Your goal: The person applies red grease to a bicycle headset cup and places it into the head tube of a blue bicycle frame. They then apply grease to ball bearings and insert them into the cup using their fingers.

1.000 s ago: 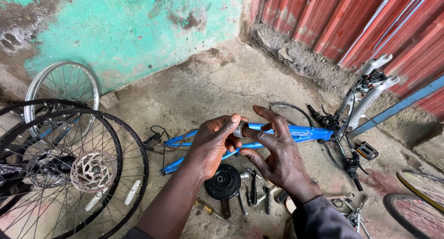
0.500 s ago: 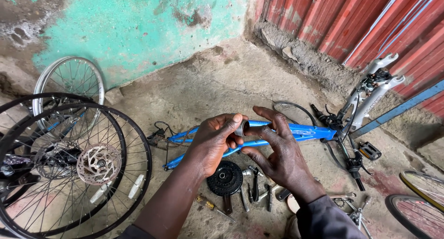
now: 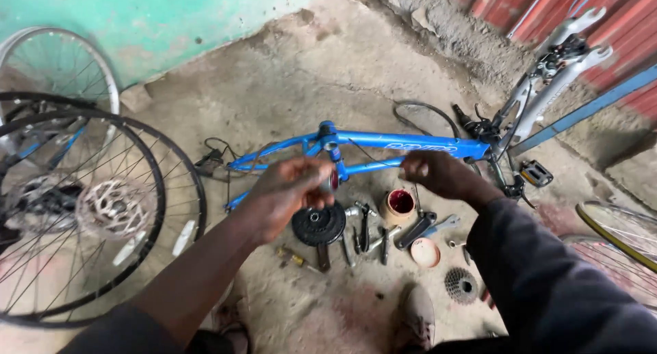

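Left hand (image 3: 291,193) holds a small part above a grease tub (image 3: 400,205) (red inside).

Daylight is falling evenly on a rough, cracked concrete floor (image 3: 287,87). A turquoise plastered wall (image 3: 171,11) is peeling along the top left edge, and a red corrugated metal wall (image 3: 520,5) is rising behind crumbling rubble (image 3: 438,18) at top right.

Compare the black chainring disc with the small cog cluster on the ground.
The black chainring disc is larger and dark; the cog cluster is smaller and grey metal. The disc lies below the left hand, among the tools by the blue frame; the cluster sits apart to the right, near the dark sleeve. The disc is partly hidden by the hand; the cluster shows whole. Both are round, toothed, and lie flat on the concrete floor.
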